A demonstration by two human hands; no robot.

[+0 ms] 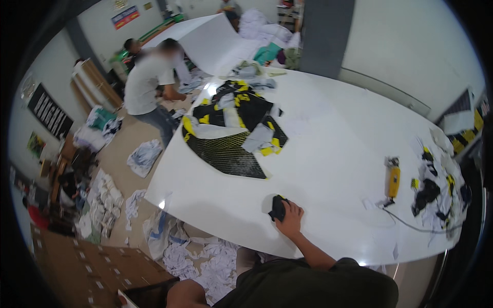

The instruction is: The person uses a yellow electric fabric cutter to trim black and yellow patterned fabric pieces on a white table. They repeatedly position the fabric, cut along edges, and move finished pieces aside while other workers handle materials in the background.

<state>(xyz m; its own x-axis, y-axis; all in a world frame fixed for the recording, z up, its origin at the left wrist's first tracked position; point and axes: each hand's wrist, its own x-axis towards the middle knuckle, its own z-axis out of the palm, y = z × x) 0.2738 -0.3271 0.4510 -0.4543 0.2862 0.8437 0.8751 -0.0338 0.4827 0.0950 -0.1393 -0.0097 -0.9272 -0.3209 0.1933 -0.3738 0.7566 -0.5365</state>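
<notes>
My right hand (291,215) is closed over a small bunched piece of black fabric (277,208) with a trace of yellow on it, resting on the white table (328,205) close to its front edge. Farther off on the tabletop lies a loose heap of black, yellow and grey cut fabric pieces (251,110). A large black piece with a fine yellow pattern (226,154) spreads out on the heap's near side. Only a bare part of my left arm (187,293) shows at the lower edge; the left hand is out of sight.
A yellow handheld power tool (394,179) stands at the right, its cord (426,229) trailing toward the edge. Beyond it are fabric scraps (429,192). White scraps (205,262) cover the floor below the table. A person in a white shirt (149,82) bends beside the table's far left.
</notes>
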